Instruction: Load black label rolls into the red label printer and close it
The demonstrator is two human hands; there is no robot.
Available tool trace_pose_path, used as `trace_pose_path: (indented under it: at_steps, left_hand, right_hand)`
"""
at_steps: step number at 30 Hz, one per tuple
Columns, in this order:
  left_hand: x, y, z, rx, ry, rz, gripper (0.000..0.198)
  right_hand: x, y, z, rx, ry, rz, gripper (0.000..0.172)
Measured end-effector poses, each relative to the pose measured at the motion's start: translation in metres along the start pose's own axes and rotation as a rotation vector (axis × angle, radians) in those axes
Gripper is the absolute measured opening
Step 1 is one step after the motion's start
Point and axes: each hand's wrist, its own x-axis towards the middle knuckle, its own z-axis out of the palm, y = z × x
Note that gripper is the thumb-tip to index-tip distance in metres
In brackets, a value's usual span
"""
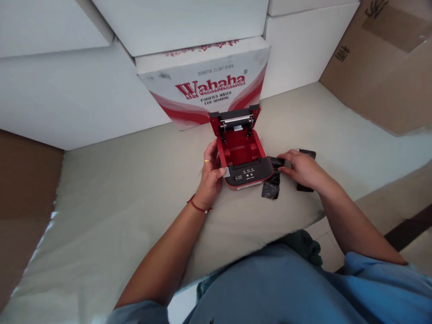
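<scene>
Head view: Wahaha carton [202, 85] stands just behind open printer [240, 152].

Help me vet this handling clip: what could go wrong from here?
The small red-and-black plastic printer stands with its lid hinged open; a bump from the right hand beside it could strain that lid. The left hand grips only its front left corner, so it may slide on the beige surface.

The printer [243, 155] is smooth red and black plastic; the wrapper [271, 188] glossy black film; the carton [205, 81] printed cardboard; the surface [135, 189] matt cloth.
</scene>
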Motion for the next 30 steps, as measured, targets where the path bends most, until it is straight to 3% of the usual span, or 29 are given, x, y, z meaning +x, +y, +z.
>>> trace_pose_path:
  at_steps: [3,7,9,11,14,19,24,30]
  left_hand:
    - [0.000,-0.002,-0.001,-0.007,-0.005,-0.006,0.091]
    - [0.001,-0.006,-0.004,-0.007,-0.036,0.020,0.091]
    - [0.002,-0.007,-0.004,0.001,-0.038,0.029,0.091]
    - [0.002,-0.007,-0.004,0.009,-0.032,0.027,0.089]
    - [0.002,-0.005,-0.002,0.003,-0.034,0.032,0.086]
    - [0.002,-0.004,-0.001,-0.009,-0.056,0.039,0.085]
    - [0.002,-0.006,-0.002,-0.023,-0.062,0.046,0.087]
    - [0.002,-0.009,-0.004,0.011,-0.068,0.057,0.089]
  right_hand:
    - [-0.015,0.004,-0.025,0.095,-0.068,-0.076,0.038]
    - [-0.049,0.008,-0.096,0.346,-0.195,-0.211,0.039]
    - [-0.056,-0.001,-0.124,0.392,-0.241,-0.264,0.039]
    - [-0.049,-0.019,-0.134,0.420,-0.256,-0.316,0.041]
    - [-0.017,-0.051,-0.115,0.421,-0.172,-0.336,0.045]
    - [0.034,-0.093,-0.070,0.265,-0.021,-0.231,0.038]
    - [0.049,-0.110,-0.060,-0.007,-0.032,-0.102,0.041]
    - [0.062,-0.120,-0.054,-0.179,0.002,-0.058,0.045]
